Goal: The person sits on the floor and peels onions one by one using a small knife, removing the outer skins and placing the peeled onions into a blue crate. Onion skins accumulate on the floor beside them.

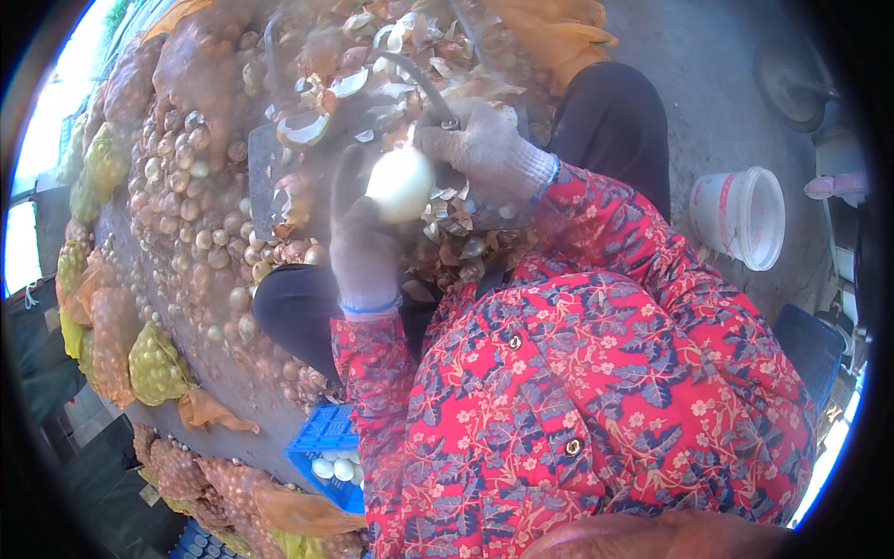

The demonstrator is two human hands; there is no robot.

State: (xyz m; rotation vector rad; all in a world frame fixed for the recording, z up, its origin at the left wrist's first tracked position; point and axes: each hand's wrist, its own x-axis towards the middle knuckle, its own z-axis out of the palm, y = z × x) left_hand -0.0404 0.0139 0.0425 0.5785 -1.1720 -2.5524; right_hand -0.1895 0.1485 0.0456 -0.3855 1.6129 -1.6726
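Note:
My left hand (pixel 363 244), in a grey knit glove, holds a peeled white onion (pixel 401 184) from its left side, with a finger stretched up beside it. My right hand (pixel 482 140), gloved likewise, is closed around the handle end of a curved metal blade (pixel 419 80), whose far end points up and left. Its fingertips lie at the onion's upper right. Loose onion skins (pixel 391 91) and cut outer layers (pixel 304 130) are strewn before me, over a dark board or metal sheet (pixel 262 175) at the left. More skins lie below the onion.
Unpeeled onions (pixel 188 189) spread over the floor at the left, with filled mesh sacks (pixel 159 363) beyond. A blue plastic crate (pixel 325 430) with white onions (pixel 342 469) stands by my left elbow. A white bucket (pixel 726 213) lies to the right, and an orange mesh sack (pixel 559 35) lies ahead.

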